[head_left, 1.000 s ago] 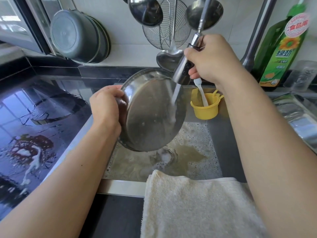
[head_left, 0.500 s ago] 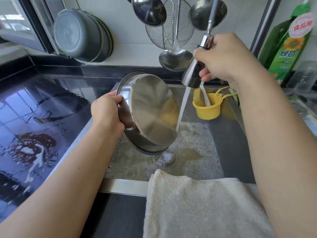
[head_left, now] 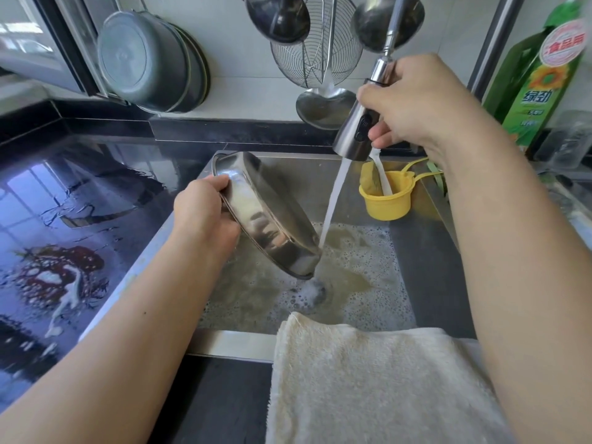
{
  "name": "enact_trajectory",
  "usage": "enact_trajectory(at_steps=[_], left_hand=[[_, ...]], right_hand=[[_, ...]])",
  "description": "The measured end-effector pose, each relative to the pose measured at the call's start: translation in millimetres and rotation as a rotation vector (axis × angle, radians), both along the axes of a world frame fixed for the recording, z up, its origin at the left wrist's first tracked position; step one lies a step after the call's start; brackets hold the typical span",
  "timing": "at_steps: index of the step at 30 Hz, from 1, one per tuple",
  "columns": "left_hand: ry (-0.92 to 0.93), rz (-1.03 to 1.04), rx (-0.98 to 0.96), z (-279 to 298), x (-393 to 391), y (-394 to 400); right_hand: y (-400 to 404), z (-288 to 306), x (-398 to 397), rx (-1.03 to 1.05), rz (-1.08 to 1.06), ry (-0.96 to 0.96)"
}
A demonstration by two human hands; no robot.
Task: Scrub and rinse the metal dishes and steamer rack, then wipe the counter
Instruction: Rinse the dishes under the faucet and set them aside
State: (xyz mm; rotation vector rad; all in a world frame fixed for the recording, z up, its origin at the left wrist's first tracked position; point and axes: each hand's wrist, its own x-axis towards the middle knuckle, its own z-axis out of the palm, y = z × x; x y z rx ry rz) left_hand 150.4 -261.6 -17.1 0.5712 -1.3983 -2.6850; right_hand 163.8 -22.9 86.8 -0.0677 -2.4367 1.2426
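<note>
Soapy water stands in the sink (head_left: 426, 283), with a wet dark surface (head_left: 80, 203) to its left. Over the basin a metal dish (head_left: 266, 216) is gripped at its upper rim by the left hand (head_left: 205, 213) and is tilted steeply on edge, its long axis running from upper left down to lower right. The spray head (head_left: 358, 129) is clasped in the right hand (head_left: 419, 110), and its stream (head_left: 333, 200) is seen falling just past the dish's lower right edge. The dish lies left of the stream, nearer the left hand; the stream probably needs to be swung left onto it.
</note>
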Motion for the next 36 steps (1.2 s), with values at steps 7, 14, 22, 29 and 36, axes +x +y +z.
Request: enact_trajectory(at_steps=[7, 14, 22, 29, 36], left_hand=[[0.147, -0.023, 0.122, 8, 9, 7], [0.2, -0.093, 0.155, 8, 12, 13], [0.157, -0.164, 0.083, -2, 8, 17], [0.12, -0.132, 0.105, -8, 2, 14], [0.107, -0.063, 0.214, -6, 6, 14]], right_hand=[[10, 0, -1, 0.075, -0.08, -0.011], [12, 4, 3, 0.09, -0.068, -0.043], [4, 5, 4, -0.007, -0.013, -0.045], [3, 11, 8, 0.008, 0.019, -0.063], [1, 11, 10, -0.004, 0.041, -0.059]])
